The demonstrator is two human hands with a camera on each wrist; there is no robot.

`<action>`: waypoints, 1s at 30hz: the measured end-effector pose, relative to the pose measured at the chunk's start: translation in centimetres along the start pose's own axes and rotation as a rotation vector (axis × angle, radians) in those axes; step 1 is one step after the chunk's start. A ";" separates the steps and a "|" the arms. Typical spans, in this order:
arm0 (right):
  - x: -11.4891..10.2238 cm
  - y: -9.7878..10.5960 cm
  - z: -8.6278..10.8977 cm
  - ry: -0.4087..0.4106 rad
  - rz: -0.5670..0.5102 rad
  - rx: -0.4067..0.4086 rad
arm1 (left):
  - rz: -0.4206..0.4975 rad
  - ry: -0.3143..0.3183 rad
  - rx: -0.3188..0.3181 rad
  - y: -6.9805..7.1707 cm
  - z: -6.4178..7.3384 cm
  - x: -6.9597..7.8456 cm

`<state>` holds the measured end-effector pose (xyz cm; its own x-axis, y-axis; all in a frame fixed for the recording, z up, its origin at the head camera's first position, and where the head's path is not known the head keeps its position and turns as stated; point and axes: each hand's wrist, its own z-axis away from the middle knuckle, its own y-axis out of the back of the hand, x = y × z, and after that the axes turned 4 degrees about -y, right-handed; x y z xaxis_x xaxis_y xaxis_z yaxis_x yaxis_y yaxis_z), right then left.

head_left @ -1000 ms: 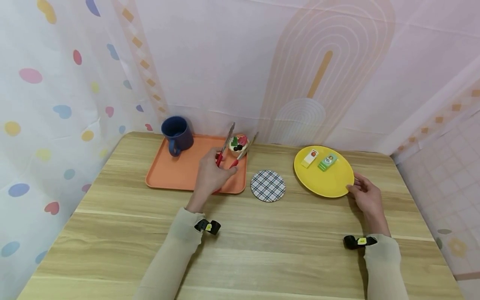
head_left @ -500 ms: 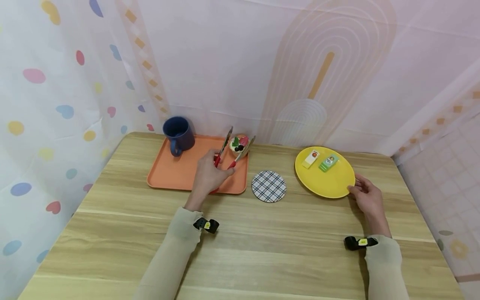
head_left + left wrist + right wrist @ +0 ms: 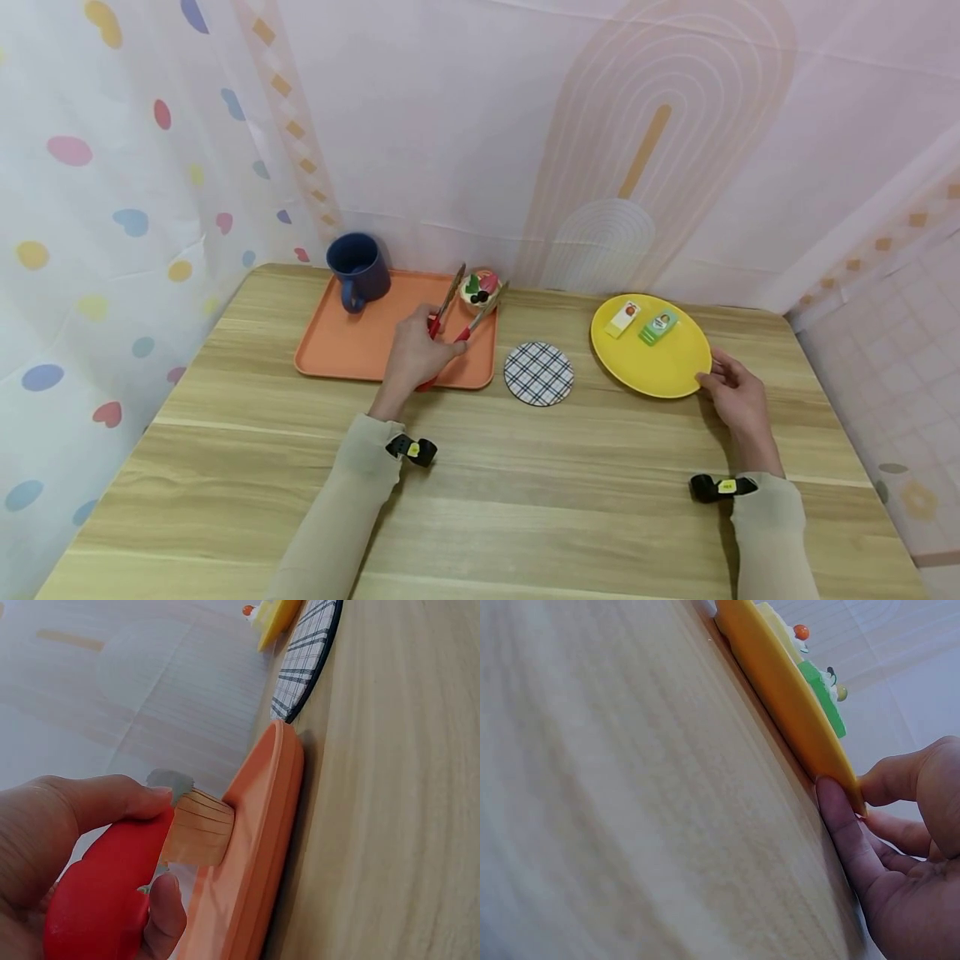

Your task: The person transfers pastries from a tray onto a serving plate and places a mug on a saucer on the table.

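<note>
Tart (image 3: 478, 287): upright on the far right corner of the orange tray (image 3: 360, 342). Head view gives its green, pink and black topping; left wrist view gives the pleated tan side and the base on the tray.
Tongs (image 3: 462, 335): red handles, metal arms spread, one on either side of the tart. Tips close to it; cannot tell whether they touch.
Left hand (image 3: 420, 350): curled round the tongs, keeping the handles partly apart. Left wrist view shows the thumb on the red grip.
Right hand (image 3: 738, 396): pinching the near right rim of the yellow plate (image 3: 652, 367). Right wrist view shows digits above and below the rim; head view hides most of the lower ones.
Cake pieces: yellow slice (image 3: 622, 319) left, green slice (image 3: 658, 327) right, both on the plate's far half. Nearly flat from the head view; right wrist view shows a round ball standing on each, orange and yellow-green.
Coaster (image 3: 538, 373): round, plaid, between tray and plate. Dark edge clear in the left wrist view.
Mug (image 3: 358, 267): dark blue, far left corner of the tray, handle toward the near side. Head view only.
</note>
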<state>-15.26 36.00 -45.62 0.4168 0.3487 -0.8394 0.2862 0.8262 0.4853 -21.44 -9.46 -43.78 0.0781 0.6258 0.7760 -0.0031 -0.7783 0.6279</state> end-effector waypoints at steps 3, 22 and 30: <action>0.0 0.0 0.0 -0.009 0.001 -0.003 | 0.012 0.016 -0.016 -0.1 0.0 -0.2; 0.2 0.0 0.0 0.009 -0.034 -0.023 | 0.041 0.042 -0.057 -0.2 0.2 -0.5; 0.2 0.0 0.0 0.011 -0.028 -0.026 | 0.051 0.031 -0.058 -0.3 0.3 -0.3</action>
<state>-15.15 36.04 -45.75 0.3996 0.3303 -0.8551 0.2752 0.8466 0.4556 -21.21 -9.42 -44.22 0.0459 0.5876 0.8079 -0.0636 -0.8054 0.5894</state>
